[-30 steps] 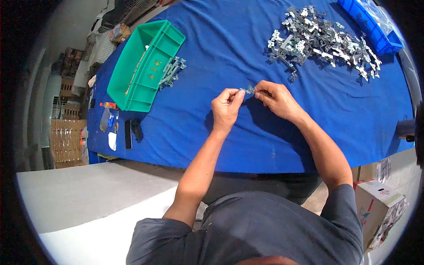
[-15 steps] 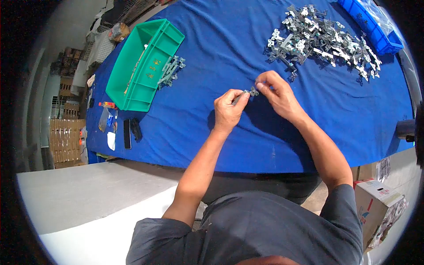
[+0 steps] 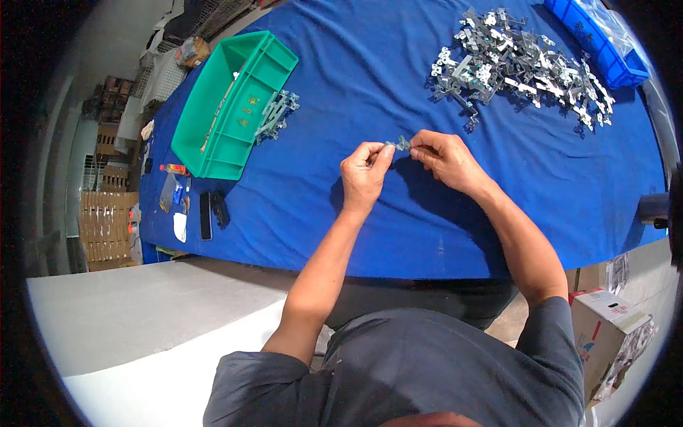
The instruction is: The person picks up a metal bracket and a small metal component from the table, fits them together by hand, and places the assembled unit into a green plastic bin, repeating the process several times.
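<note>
A small grey metal bracket [image 3: 402,144] is held above the blue cloth between my two hands. My left hand [image 3: 363,178] is closed, pinching the bracket's left part between thumb and fingers. At its right end, the fingertips of my right hand [image 3: 451,162] are pinched together on it. My fingers hide much of the bracket. Up and to the right lies a big heap of similar loose metal brackets [image 3: 512,67]. A smaller group of grey brackets [image 3: 276,115] rests against the green bin on the left.
The green bin [image 3: 192,132] stands at the left on the blue cloth [image 3: 341,92]. A blue tray [image 3: 626,71] with clear plastic is at the far right corner. A phone [image 3: 205,215] and a small plastic bag lie near the left edge. A dark cylinder [image 3: 653,208] is at the right edge.
My right hand has moved slightly left and down, and its fingertips now meet the bracket's right end. My left hand has shifted a little left and keeps its pinch.
</note>
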Demonstrator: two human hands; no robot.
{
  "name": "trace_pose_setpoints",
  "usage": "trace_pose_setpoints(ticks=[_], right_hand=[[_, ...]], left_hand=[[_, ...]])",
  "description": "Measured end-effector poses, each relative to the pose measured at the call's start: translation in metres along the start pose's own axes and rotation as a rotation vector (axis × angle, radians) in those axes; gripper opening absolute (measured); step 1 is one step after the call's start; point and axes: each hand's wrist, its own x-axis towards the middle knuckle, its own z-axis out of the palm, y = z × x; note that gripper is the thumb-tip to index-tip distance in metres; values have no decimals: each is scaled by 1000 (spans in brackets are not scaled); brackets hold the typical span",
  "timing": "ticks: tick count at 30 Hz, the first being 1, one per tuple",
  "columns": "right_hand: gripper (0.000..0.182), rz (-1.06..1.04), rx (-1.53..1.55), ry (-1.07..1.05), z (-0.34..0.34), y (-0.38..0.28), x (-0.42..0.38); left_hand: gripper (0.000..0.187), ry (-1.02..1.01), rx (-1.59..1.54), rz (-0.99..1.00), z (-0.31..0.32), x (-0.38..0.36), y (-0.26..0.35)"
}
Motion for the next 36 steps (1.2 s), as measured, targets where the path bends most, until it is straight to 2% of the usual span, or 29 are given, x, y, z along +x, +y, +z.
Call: trace_pose_setpoints(ticks=[1,4,10,13,14,16,19,23,26,33,36], right_hand=[[14,33,8,1,0,-2,-1],[13,-81,65,72,1,-6,-1],[16,-222,-180,43,-1,4,2],[16,-545,-178,293,7,6,7],[16,-406,-73,270,5,6,7],[16,-128,137,219,-1,-1,3],[17,58,115,31,-5,-5,0],[16,-35,-16,4,-1,-4,0],[16,-11,-9,-50,-1,0,1],[15,-70,14,27,1,-7,-2],[16,-128,-14,46,2,-7,-2]], left_hand=[[11,-3,-1,9,0,0,-2],[11,-11,47,16,1,0,1],[11,-43,172,135,3,-1,15],[11,-38,188,158,4,-1,13],[11,-34,192,162,3,-1,12],[11,9,41,45,1,0,4],[11,32,-36,-11,1,0,3],[12,26,-25,-13,-1,1,4],[12,16,-23,-15,0,0,4],[12,1,19,31,0,0,0],[15,-21,146,130,3,-1,9]])
